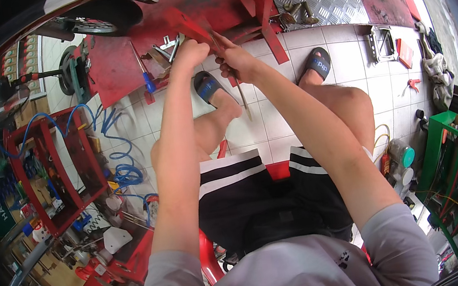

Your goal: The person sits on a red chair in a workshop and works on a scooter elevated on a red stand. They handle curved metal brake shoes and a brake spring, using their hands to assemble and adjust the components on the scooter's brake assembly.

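Note:
My left hand [191,55] is closed at the edge of the red metal platform [112,80], its fingers curled; what is in them is hidden. Just beside it, my right hand [238,64] wraps round a long thin metal rod [243,96], which slants down towards the floor. A red steel bar [190,25] of the platform's frame runs right behind both hands. Left of my left hand, silver metal tools or parts [167,49] lie on the platform. A screwdriver with a blue handle [148,82] rests at its near edge.
A motorcycle wheel [97,22] stands at the upper left. Coiled blue air hose [127,171] hangs beside a red tool rack [65,163]. On the tiled floor at right are red-handled pliers [412,85], a metal bracket [381,44] and a green metal rack [438,146].

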Available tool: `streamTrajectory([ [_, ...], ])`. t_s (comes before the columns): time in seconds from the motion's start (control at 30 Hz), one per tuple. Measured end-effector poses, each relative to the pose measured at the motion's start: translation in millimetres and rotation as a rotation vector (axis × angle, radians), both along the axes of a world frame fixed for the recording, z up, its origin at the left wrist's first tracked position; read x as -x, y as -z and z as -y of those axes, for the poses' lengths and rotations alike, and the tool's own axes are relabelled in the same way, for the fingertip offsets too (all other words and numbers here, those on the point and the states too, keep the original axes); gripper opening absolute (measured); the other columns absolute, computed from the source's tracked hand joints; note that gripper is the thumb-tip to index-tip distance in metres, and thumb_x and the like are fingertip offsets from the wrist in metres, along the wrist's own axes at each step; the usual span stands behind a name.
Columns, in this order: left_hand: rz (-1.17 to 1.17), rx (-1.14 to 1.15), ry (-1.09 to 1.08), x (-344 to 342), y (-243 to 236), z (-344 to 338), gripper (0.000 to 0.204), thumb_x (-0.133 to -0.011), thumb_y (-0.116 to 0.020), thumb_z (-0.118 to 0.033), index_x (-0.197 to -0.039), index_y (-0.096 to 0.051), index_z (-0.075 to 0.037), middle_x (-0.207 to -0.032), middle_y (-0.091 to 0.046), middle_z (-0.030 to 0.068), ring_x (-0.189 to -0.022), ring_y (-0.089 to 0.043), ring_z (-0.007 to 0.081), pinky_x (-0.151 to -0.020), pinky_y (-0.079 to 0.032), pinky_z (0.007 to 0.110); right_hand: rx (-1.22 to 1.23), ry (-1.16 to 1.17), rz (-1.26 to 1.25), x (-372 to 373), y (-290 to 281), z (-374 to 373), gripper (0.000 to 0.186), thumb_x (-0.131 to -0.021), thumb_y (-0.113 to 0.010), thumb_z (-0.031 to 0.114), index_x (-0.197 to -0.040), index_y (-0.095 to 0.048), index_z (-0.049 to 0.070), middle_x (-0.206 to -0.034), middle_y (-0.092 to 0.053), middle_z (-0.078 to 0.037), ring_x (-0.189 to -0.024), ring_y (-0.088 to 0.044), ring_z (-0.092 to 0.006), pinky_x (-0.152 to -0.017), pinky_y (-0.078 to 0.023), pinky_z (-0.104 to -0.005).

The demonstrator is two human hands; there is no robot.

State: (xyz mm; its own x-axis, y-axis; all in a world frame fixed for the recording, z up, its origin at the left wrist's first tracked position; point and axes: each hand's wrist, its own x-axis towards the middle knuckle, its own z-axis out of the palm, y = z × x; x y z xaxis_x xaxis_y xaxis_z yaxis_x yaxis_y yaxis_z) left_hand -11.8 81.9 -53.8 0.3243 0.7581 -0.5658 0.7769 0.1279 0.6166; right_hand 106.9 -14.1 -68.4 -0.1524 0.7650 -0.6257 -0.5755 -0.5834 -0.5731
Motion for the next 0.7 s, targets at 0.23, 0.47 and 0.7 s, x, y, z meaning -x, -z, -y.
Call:
streamTrajectory([
  [0.23,-0.205,-0.132,0.171,-6,-7,0,0.049,-0.078,-0.052,-0.021,-0.124,-0.057,-0.003,-0.12,-0.061,0.0244,-0.111,-0.059,0.039,-0.093,-0.047,0.042,-0.29,-0.059,0.403,5,46,2,0.082,-0.084,-0.048,0.002,-0.153,-0.017,0.035,-0.132,-0.046,-0.005,-0.101,-0.041,-0.0186,-0.087,-0.037,-0.0339],
  [0.47,-0.141,-0.243,0.084,-1,-5,5,0.046,-0.079,-0.051,-0.02,-0.121,-0.059,-0.002,-0.115,-0.063,0.025,-0.108,-0.06,0.04,-0.093,-0.047,0.044,-0.281,-0.134,0.523,6,56,-3,0.088,-0.08,-0.058,0.008,-0.152,-0.018,0.037,-0.145,-0.031,-0.024,-0.136,-0.029,-0.0364,-0.112,-0.028,-0.042],
  [0.7,-0.256,-0.271,0.157,-5,-14,9,0.037,-0.082,-0.049,-0.022,-0.104,-0.067,0.0,-0.116,-0.062,0.024,-0.105,-0.06,0.0403,-0.093,-0.047,0.045,-0.207,-0.214,0.47,-1,14,1,0.089,-0.08,-0.061,0.009,-0.155,-0.015,0.027,-0.152,-0.035,-0.004,-0.133,-0.037,-0.0207,-0.105,-0.033,-0.0367],
])
